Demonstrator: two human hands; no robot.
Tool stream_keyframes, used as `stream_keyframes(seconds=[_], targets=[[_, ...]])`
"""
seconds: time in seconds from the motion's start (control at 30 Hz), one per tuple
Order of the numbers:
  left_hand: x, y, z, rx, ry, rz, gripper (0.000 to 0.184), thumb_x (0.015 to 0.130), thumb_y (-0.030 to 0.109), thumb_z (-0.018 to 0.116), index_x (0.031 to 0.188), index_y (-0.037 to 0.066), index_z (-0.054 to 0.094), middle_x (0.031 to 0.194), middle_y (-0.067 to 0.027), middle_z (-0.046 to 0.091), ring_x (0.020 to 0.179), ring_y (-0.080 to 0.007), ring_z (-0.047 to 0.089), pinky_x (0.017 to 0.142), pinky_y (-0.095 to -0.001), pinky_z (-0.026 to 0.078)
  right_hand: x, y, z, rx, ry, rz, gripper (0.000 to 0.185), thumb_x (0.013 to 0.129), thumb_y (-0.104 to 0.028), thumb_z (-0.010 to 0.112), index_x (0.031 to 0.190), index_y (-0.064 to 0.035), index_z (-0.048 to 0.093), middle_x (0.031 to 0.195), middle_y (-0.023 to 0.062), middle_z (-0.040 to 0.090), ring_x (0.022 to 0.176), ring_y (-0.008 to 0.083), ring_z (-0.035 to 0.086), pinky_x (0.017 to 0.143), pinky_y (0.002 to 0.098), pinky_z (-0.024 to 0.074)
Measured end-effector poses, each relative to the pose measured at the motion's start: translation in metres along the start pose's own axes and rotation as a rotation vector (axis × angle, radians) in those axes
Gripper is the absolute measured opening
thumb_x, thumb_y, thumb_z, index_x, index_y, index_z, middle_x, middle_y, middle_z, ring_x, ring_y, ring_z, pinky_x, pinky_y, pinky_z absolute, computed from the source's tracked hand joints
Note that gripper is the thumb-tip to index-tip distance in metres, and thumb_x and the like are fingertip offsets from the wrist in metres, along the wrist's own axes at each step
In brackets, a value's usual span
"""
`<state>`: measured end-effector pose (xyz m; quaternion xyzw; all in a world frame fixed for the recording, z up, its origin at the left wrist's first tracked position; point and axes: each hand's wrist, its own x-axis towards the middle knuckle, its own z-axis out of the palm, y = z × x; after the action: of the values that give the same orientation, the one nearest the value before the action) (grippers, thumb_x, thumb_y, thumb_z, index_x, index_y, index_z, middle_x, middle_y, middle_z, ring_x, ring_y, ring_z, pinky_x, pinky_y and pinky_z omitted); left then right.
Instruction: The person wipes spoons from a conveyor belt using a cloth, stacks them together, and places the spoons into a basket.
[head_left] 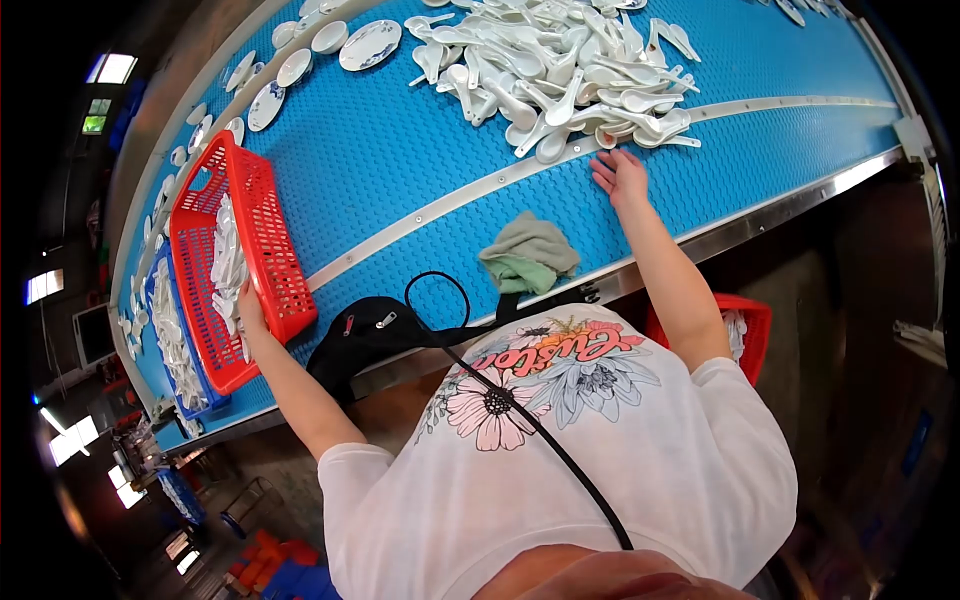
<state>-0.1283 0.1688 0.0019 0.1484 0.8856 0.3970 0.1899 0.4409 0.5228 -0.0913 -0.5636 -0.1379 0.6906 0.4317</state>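
At the far left, a blue plastic crate (214,402) holds white spoons (172,330), just beside a red slotted basket (268,235) on the blue surface (370,160). More ceramic spoons (228,250) lie in that basket, which probably stands there to put its inside within easy reach. The person's left hand (250,308) reaches over its rim to those spoons; whether its fingers grasp any, the view cannot tell. Farther right, a blue-patterned oval plate (370,45) lies near the far edge, and a crumpled grey-green cloth (530,252) rests toward the near edge, likely placed to be handy. Beyond it, the heap of ceramic soup spoons (560,80) spreads on the surface, apparently close enough for the right hand (625,178). Its spoons look white and glossy, with rounded bowls and short handles pointing every way; at least 1 seems to bear a brownish patch. The right hand's fingers, loosely curled and released, hold nothing visible just beside the heap. Below sits a 2nd red basket (762,345).
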Motion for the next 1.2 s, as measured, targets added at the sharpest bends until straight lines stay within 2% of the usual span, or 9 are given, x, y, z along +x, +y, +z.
stream_keyframes(seconds=[0.27, 0.3, 0.4, 0.6, 0.8, 0.87, 1.0, 1.07, 1.2], targets=[[0.004, -0.008, -0.002, -0.055, -0.026, -0.033, 0.045, 0.085, 0.029, 0.047, 0.116, -0.003, 0.048, 0.103, -0.0140, 0.057, 0.090, -0.0184, 0.055, 0.078, -0.0269, 0.044, 0.031, 0.009, 0.020, 0.115, 0.025, 0.026, 0.038, 0.081, -0.014, 0.057, 0.110, -0.0055, 0.036, 0.092, 0.0125, 0.058, 0.075, 0.0249, 0.062, 0.054, 0.0339, 0.0485], [0.011, -0.016, -0.004, -0.030, -0.003, 0.005, 0.042, 0.085, 0.028, 0.046, 0.115, -0.002, 0.048, 0.100, -0.0134, 0.059, 0.086, -0.0184, 0.057, 0.074, -0.0270, 0.046, 0.027, 0.008, 0.021, 0.113, 0.022, 0.027, 0.038, 0.081, -0.014, 0.057, 0.110, -0.0055, 0.036, 0.092, 0.0125, 0.058, 0.075, 0.0249, 0.062, 0.054, 0.0339, 0.0485], [0.014, -0.021, -0.007, -0.007, 0.013, 0.029, 0.040, 0.086, 0.026, 0.045, 0.114, -0.002, 0.048, 0.096, -0.0128, 0.060, 0.081, -0.0185, 0.059, 0.070, -0.0272, 0.048, -0.004, 0.011, 0.010, 0.074, 0.052, 0.091, 0.035, 0.081, -0.013, 0.056, 0.109, -0.0058, 0.036, 0.091, 0.0121, 0.058, 0.075, 0.0244, 0.062, 0.057, 0.0349, 0.0484], [-0.002, -0.008, -0.005, -0.030, -0.007, 0.004, 0.040, 0.086, 0.026, 0.045, 0.114, -0.002, 0.048, 0.096, -0.0128, 0.060, 0.080, -0.0185, 0.060, 0.070, -0.0272, 0.048, -0.083, 0.020, -0.015, -0.110, -0.089, 0.157, 0.035, 0.080, -0.010, 0.054, 0.109, -0.0067, 0.036, 0.092, 0.0114, 0.059, 0.075, 0.0215, 0.062, 0.060, 0.0315, 0.0493], [-0.008, 0.003, 0.000, -0.060, -0.038, -0.003, 0.039, 0.086, 0.026, 0.045, 0.113, -0.002, 0.048, 0.095, -0.0127, 0.060, 0.079, -0.0185, 0.060, 0.069, -0.0272, 0.048, -0.129, -0.004, -0.068, -0.004, -0.073, -0.062, 0.036, 0.080, -0.011, 0.055, 0.109, -0.0069, 0.035, 0.093, 0.0132, 0.060, 0.068, 0.0189, 0.061, 0.058, 0.0269, 0.0496], [-0.013, 0.007, 0.000, -0.076, -0.038, -0.006, 0.039, 0.086, 0.026, 0.045, 0.113, -0.002, 0.048, 0.095, -0.0126, 0.060, 0.079, -0.0185, 0.060, 0.069, -0.0272, 0.049, -0.130, -0.005, -0.111, 0.069, 0.025, -0.198, 0.034, 0.081, -0.010, 0.054, 0.109, -0.0073, 0.035, 0.093, 0.0141, 0.060, 0.062, 0.0177, 0.060, 0.055, 0.0259, 0.0492], [-0.027, 0.016, 0.006, -0.105, -0.050, -0.031, 0.039, 0.086, 0.025, 0.045, 0.113, -0.002, 0.049, 0.095, -0.0126, 0.060, 0.079, -0.0185, 0.060, 0.068, -0.0273, 0.049, -0.139, 0.010, -0.223, 0.178, 0.431, -0.389, 0.026, 0.082, -0.007, 0.050, 0.106, -0.0076, 0.040, 0.092, 0.0124, 0.061, 0.057, 0.0149, 0.058, 0.055, 0.0254, 0.0483], [-0.032, 0.021, 0.011, -0.116, -0.060, -0.045, 0.039, 0.086, 0.025, 0.045, 0.113, -0.002, 0.049, 0.095, -0.0126, 0.060, 0.078, -0.0185, 0.060, 0.068, -0.0273, 0.049, -0.142, 0.040, -0.285, 0.232, 0.651, -0.352, 0.027, 0.082, -0.010, 0.051, 0.108, -0.0082, 0.041, 0.093, 0.0106, 0.061, 0.061, 0.0152, 0.059, 0.057, 0.0265, 0.0480], [-0.047, 0.028, 0.015, -0.134, -0.070, -0.068, 0.039, 0.086, 0.025, 0.045, 0.113, -0.002, 0.049, 0.095, -0.0125, 0.060, 0.078, -0.0185, 0.060, 0.068, -0.0273, 0.049, -0.132, 0.123, -0.411, 0.418, 0.958, -0.054, 0.033, 0.083, -0.018, 0.053, 0.112, -0.0073, 0.041, 0.092, 0.0105, 0.060, 0.074, 0.0218, 0.059, 0.070, 0.0375, 0.0460]])
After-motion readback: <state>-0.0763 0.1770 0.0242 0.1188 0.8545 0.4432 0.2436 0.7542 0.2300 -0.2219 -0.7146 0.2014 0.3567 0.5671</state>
